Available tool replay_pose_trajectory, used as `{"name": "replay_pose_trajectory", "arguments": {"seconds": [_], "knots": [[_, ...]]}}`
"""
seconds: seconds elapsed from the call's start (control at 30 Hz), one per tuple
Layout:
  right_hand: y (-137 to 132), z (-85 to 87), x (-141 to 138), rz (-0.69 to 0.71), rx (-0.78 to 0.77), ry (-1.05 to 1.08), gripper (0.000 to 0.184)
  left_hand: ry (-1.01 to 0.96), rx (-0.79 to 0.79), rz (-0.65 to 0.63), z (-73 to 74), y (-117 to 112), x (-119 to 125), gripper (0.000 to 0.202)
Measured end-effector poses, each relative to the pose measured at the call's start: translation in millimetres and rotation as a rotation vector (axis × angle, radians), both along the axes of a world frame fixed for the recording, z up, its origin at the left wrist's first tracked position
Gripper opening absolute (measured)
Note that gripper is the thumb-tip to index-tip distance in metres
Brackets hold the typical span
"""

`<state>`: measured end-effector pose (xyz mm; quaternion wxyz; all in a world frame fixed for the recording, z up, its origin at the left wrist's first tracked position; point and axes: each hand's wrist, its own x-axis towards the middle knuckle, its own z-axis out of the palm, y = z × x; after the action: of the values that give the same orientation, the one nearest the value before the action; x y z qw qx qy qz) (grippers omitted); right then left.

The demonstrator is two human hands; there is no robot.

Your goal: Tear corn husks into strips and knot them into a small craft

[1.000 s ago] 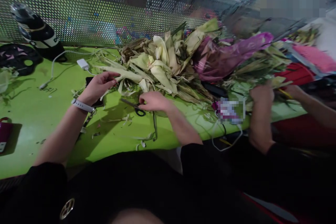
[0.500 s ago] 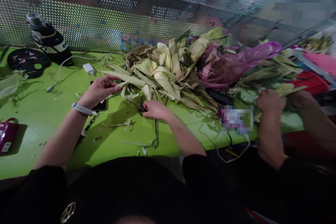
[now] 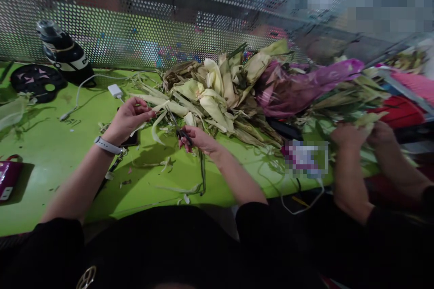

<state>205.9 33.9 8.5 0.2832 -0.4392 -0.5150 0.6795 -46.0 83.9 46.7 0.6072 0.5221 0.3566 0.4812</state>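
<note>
A heap of pale green corn husks (image 3: 217, 95) lies on the bright green table (image 3: 61, 162). My left hand (image 3: 130, 115), with a white watch at the wrist, is closed on a long husk strip (image 3: 159, 107) at the heap's left end. My right hand (image 3: 198, 139) grips black-handled scissors (image 3: 181, 133), their blades raised toward that strip.
A co-worker's two hands (image 3: 359, 137) handle husks at the right, beside a purple plastic bag (image 3: 305, 83). A phone (image 3: 130, 139) lies under my left wrist. A white charger (image 3: 115, 90) with cable, a dark bottle (image 3: 64, 52) and a perforated metal screen (image 3: 142, 22) line the back. A maroon object (image 3: 8, 180) sits far left.
My right hand picked the scissors up from the table and lifted them toward the husk. My left hand closed on the strip and raised it slightly.
</note>
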Motion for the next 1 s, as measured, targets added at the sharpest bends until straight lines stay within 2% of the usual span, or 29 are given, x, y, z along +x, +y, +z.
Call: {"name": "replay_pose_trajectory", "arguments": {"seconds": [0.27,0.67,1.0], "knots": [[-2.8,4.8,-2.5,-0.007,0.057,-0.033,0.046,0.122,0.01,-0.122,-10.1,-7.8,15.1,0.04],[-5.9,12.2,-5.7,0.014,0.107,-0.096,0.041,0.145,-0.024,-0.139,-7.9,-10.6,16.7,0.042],[-3.3,-0.2,-10.6,-0.089,0.171,-0.055,0.045,0.121,-0.027,-0.112,-12.5,-7.3,16.3,0.04]]}}
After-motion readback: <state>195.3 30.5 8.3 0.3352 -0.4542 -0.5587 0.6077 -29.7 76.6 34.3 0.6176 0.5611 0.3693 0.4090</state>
